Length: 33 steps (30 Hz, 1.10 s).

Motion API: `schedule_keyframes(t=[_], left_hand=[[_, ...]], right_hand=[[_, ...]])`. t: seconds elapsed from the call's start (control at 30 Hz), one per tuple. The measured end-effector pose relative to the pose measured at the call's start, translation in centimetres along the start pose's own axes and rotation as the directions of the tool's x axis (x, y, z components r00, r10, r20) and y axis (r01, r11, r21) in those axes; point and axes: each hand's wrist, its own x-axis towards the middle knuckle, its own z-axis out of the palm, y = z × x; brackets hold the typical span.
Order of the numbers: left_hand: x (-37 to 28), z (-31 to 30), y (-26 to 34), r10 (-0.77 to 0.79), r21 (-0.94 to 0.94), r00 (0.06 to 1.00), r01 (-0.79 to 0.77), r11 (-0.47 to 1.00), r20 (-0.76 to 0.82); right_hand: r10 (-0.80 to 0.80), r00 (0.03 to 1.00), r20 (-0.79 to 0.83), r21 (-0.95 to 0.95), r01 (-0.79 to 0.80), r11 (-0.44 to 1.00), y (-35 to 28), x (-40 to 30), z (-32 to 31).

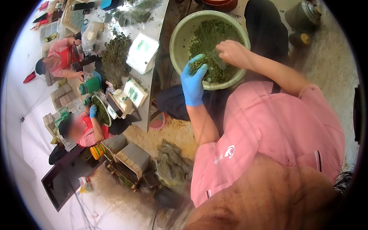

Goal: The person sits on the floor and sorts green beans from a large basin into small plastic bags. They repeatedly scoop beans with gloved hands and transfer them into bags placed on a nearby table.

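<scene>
A pale green plastic basin point(176, 46) sits before me, holding a heap of small green berry-like pieces point(212, 30). My left hand point(194, 82), in a blue glove, is over the basin's near left side with green pieces point(198, 64) cupped in its palm and fingers. Bare and ungloved, my right hand point(234, 54) pinches a thin, clear piece that looks like a small plastic bag point(218, 59). That piece hangs just right of the gloved fingers, above the heap. Blur hides its exact shape and contents.
A table point(156, 21) at left bears a dark green pile point(115, 57) and stacked printed bags point(143, 53). Two co-workers sit beyond it; one wears a blue glove point(93, 111) over a bowl point(107, 115). A metal canister point(303, 15) stands far right; grey bins point(132, 158) stand lower left.
</scene>
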Motion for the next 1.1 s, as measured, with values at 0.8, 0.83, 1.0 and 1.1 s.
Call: schedule_keyframes(t=[0.8,0.83,1.0,1.1], left_hand=[[2.9,0.5,-2.6,0.199,0.695,0.933,-0.356,0.624,0.300],[2.5,0.8,-2.1,0.223,0.669,0.931,-0.364,0.649,0.289],[1.5,0.3,-1.1,0.305,0.627,0.944,-0.312,0.714,0.123],[2.2,-1.9,-4.1,0.211,0.627,0.977,-0.189,0.756,0.040]], right_hand=[[0.013,0.999,0.048,0.073,-0.017,0.997,-1.3,-0.6,-0.4],[0.016,0.998,0.053,0.070,-0.020,0.997,-1.2,-0.7,-0.6],[0.071,0.995,0.072,0.018,-0.072,0.997,-1.1,-0.8,-2.3],[0.067,0.997,0.027,-0.011,-0.067,0.998,-0.5,-1.2,-3.2]])
